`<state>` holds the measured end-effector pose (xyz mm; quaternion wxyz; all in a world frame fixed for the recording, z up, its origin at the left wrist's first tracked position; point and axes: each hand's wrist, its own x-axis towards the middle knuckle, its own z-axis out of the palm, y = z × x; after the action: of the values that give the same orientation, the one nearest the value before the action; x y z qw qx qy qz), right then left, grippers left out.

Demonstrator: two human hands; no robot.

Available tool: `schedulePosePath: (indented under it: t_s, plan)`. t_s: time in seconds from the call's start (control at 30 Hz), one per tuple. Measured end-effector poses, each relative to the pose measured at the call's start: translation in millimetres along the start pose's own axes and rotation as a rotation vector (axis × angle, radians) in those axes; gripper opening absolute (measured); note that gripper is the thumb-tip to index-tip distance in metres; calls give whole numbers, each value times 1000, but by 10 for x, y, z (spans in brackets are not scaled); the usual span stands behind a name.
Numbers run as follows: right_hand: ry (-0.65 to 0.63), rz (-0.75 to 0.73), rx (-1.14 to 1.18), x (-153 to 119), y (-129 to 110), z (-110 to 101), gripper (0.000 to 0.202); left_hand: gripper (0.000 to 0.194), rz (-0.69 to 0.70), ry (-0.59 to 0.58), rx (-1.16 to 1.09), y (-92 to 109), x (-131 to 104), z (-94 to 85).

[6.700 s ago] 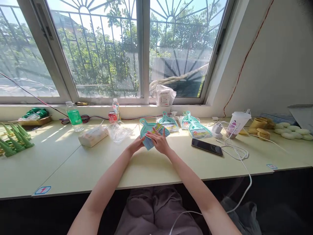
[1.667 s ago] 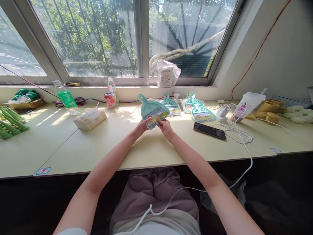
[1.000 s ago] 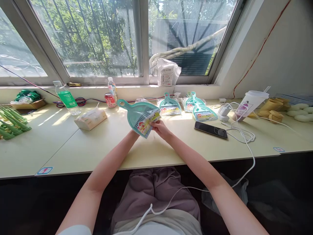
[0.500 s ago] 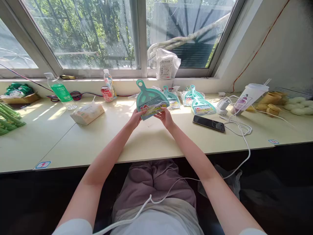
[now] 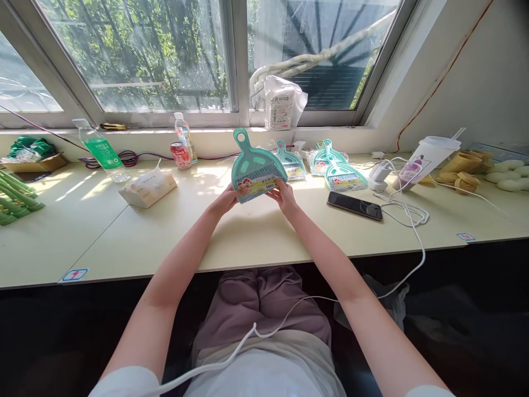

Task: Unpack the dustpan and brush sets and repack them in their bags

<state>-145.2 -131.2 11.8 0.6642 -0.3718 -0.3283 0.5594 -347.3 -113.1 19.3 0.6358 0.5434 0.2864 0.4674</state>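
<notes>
Dustpan set [image 5: 253, 165] | left grip [image 5: 226, 199]: pinching its edge | right grip [image 5: 284, 197]: pinching opposite edge

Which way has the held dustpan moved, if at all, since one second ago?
Yes, the dustpan moved right: its handle, then well left of the window's middle post, now lines up below it.

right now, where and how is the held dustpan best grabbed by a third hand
Probably by the handle, from above on the window side. It is narrow, ends in a ring, and points up and away from the body, while the left hand and right hand take up the wide lower end of the dustpan.
</notes>
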Motion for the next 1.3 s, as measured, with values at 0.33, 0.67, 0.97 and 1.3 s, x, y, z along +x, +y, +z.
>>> schedulePosePath:
  t_s: [0.33, 0.67, 0.97, 1.3]
  plan:
    - [-115, -152, -129, -86, -78, 80, 28, 46, -25, -11, -35, 79, -49, -80]
    - [-374, -145, -54, -123, -124, 59, 26, 48, 11, 11, -106, 111, -32, -109]
    - [-176, -119, -48, -73, -67, 49, 21, 50, -31, -15, -32, 118, -51, -8]
    - [-278, 161, -202, 25, -213, -127, 20, 53, -77, 8, 7, 57, -1, -54]
